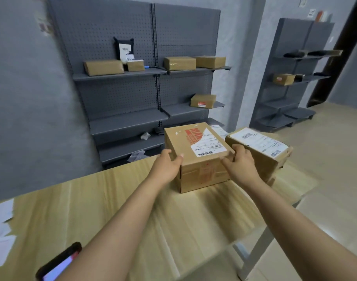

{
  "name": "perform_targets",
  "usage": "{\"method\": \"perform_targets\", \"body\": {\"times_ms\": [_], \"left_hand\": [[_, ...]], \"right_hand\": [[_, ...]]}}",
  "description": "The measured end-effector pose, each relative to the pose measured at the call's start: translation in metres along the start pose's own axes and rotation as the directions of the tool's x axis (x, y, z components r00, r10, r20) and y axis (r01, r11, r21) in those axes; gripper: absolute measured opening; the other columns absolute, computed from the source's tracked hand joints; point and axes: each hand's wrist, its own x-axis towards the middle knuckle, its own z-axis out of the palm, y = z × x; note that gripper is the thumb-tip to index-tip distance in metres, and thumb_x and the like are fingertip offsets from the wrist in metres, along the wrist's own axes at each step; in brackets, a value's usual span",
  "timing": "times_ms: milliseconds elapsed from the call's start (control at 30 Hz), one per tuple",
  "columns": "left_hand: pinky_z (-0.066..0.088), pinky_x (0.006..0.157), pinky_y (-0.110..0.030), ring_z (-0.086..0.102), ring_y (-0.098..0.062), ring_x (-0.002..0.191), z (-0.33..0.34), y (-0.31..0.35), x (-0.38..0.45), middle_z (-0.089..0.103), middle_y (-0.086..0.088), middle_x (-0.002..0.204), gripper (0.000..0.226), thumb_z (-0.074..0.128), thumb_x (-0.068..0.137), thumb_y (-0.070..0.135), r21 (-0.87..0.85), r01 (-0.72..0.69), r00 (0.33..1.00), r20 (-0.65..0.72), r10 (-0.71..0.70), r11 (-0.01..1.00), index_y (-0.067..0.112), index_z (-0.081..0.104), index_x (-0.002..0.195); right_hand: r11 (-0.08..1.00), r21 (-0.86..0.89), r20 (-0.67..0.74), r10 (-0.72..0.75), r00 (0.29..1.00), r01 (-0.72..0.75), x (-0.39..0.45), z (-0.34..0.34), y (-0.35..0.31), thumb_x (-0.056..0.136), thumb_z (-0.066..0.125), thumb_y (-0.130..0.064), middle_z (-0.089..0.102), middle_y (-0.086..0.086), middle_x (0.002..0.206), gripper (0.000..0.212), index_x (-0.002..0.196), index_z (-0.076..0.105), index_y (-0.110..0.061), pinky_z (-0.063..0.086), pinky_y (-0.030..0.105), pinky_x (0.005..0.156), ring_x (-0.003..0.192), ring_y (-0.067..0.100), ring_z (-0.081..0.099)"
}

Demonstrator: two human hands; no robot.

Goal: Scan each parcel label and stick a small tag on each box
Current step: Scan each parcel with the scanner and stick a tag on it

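On table (112, 199) | both hands grip box (196, 159) | second box (260, 151) touching right hand (241, 165)

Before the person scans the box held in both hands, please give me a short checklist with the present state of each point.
1. Left hand holds the box by its left side: ok.
2. Right hand holds its right side: ok.
3. Label faces up, barcode in view: ok.
4. Box rests on the table: ok.
5. Phone is in hand for scanning: not ok, it lies at the near table edge.
6. Small tag already on this box: cannot tell.
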Motion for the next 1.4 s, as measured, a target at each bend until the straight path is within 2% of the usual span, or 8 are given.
{"method": "perform_targets", "body": {"times_ms": [167, 433, 567, 700, 900, 1033, 1300, 1400], "left_hand": [[0.045, 0.092, -0.035, 0.056, -0.02, 0.114, 0.019, 0.006, 0.005, 0.057, 0.003, 0.13, 0.059, 0.046, 0.089, 0.059, -0.202, 0.176, 0.984, 0.037, -0.172, 0.963, 0.023, 0.044, 0.136], [0.047, 0.098, -0.039, 0.059, -0.021, 0.109, 0.016, 0.005, -0.015, 0.061, 0.004, 0.118, 0.034, 0.05, 0.094, 0.034, -0.332, 0.175, 0.975, -0.073, -0.21, 0.927, 0.024, 0.048, 0.127], [0.048, 0.086, -0.034, 0.06, -0.018, 0.101, -0.021, -0.007, -0.037, 0.063, 0.005, 0.11, 0.023, 0.052, 0.092, 0.033, -0.319, 0.108, 0.959, -0.215, -0.183, 0.942, 0.027, 0.049, 0.115], [0.048, 0.081, -0.034, 0.061, -0.016, 0.097, -0.073, -0.03, -0.071, 0.06, 0.013, 0.099, 0.033, 0.055, 0.09, 0.032, -0.347, 0.069, 0.925, -0.329, -0.19, 0.935, 0.023, 0.049, 0.121], [0.053, 0.082, -0.04, 0.062, -0.011, 0.093, -0.157, -0.088, -0.162, 0.058, 0.021, 0.095, 0.028, 0.056, 0.088, 0.04, -0.343, 0.088, 0.864, -0.442, -0.243, 0.935, 0.03, 0.048, 0.113], [0.052, 0.091, -0.045, 0.064, -0.018, 0.1, -0.209, -0.127, -0.229, 0.065, 0.007, 0.108, 0.031, 0.056, 0.086, 0.042, -0.359, 0.141, 0.817, -0.484, -0.313, 0.923, 0.029, 0.051, 0.113], [0.054, 0.086, -0.043, 0.063, -0.012, 0.086, -0.269, -0.187, -0.325, 0.061, 0.014, 0.094, 0.022, 0.055, 0.088, 0.036, -0.374, 0.24, 0.751, -0.513, -0.416, 0.896, 0.027, 0.053, 0.108], [0.055, 0.081, -0.039, 0.062, -0.012, 0.084, -0.274, -0.201, -0.347, 0.062, 0.012, 0.091, 0.023, 0.052, 0.088, 0.037, -0.387, 0.268, 0.742, -0.501, -0.446, 0.882, 0.027, 0.052, 0.109]], "right_hand": [[0.99, 0.116, 0.144, 0.06, 0.988, -0.077, 0.031, 0.004, 0.02, 0.09, 0.059, -0.035, 0.055, 0.01, 0.132, 0.063, 0.141, 0.035, -0.008, 0.044, 0.034, 0.092, 0.118, 0.027, 0.053], [0.941, 0.322, 0.187, 0.046, 0.981, -0.105, 0.032, 0.023, 0.018, 0.088, 0.059, -0.045, 0.06, 0.001, 0.107, 0.041, 0.115, 0.044, -0.018, 0.047, 0.034, 0.064, 0.084, 0.019, 0.057], [0.907, 0.421, 0.135, -0.047, 0.99, -0.014, 0.007, 0.036, -0.018, 0.088, 0.061, -0.041, 0.059, -0.001, 0.104, 0.042, 0.119, 0.045, -0.016, 0.04, 0.031, 0.075, 0.09, 0.018, 0.057], [0.85, 0.525, 0.151, -0.134, 0.979, 0.036, -0.034, 0.056, -0.063, 0.088, 0.062, -0.039, 0.057, -0.014, 0.091, 0.035, 0.111, 0.045, -0.02, 0.039, 0.022, 0.062, 0.08, 0.0, 0.055], [0.769, 0.638, 0.216, -0.239, 0.947, 0.049, -0.123, 0.097, -0.131, 0.086, 0.065, -0.039, 0.057, -0.019, 0.095, 0.033, 0.11, 0.047, -0.025, 0.04, 0.021, 0.061, 0.083, -0.004, 0.055], [0.756, 0.654, 0.323, -0.319, 0.891, 0.033, -0.189, 0.128, -0.169, 0.086, 0.064, -0.037, 0.06, -0.013, 0.103, 0.032, 0.113, 0.049, -0.026, 0.043, 0.019, 0.062, 0.088, -0.001, 0.057], [0.793, 0.609, 0.483, -0.392, 0.783, 0.021, -0.294, 0.168, -0.205, 0.088, 0.063, -0.036, 0.064, -0.002, 0.108, 0.034, 0.115, 0.05, -0.02, 0.046, 0.015, 0.058, 0.089, 0.01, 0.064], [0.827, 0.561, 0.513, -0.393, 0.763, 0.049, -0.316, 0.173, -0.21, 0.087, 0.065, -0.037, 0.062, 0.002, 0.115, 0.045, 0.122, 0.049, -0.014, 0.054, 0.032, 0.077, 0.097, 0.019, 0.064]]}}
